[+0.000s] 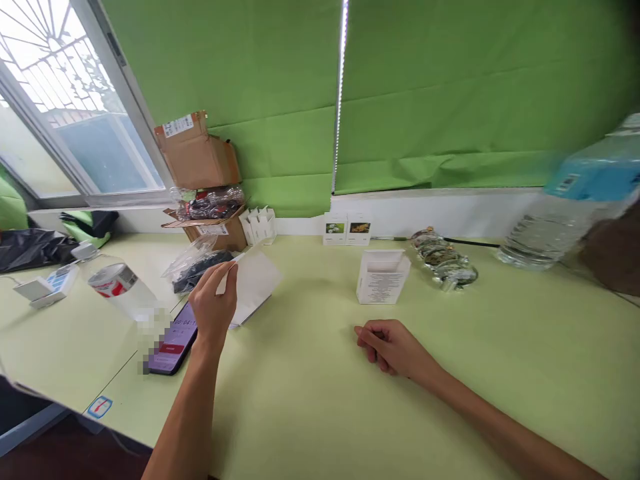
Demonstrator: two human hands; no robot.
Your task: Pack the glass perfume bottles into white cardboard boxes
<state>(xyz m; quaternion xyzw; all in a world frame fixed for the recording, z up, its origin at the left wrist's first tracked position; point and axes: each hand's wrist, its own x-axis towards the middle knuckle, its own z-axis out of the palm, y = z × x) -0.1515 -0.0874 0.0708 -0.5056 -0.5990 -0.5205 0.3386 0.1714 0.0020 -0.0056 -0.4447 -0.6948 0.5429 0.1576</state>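
Observation:
My left hand [216, 293] is raised over the left part of the table, thumb and fingers pinched on the edge of a white sheet [256, 279]. That sheet slants upward; its lower corner is by the table, and I cannot tell whether it is paper or thin card. My right hand [386, 345] rests on the table with its fingers curled in and nothing visible in them. Just beyond it stands an open white box [384, 285] with small print on its front. Two small white picture cards or boxes [347, 230] stand against the wall.
Left of my left hand lies a phone [173, 348], near a clear container [123, 290]. Behind are a plastic-wrapped dark item [203, 267], stacked cardboard boxes [200, 160] and white cartons [260, 225]. Wrapped metallic items [443, 259] and a large water bottle [545, 230] stand right.

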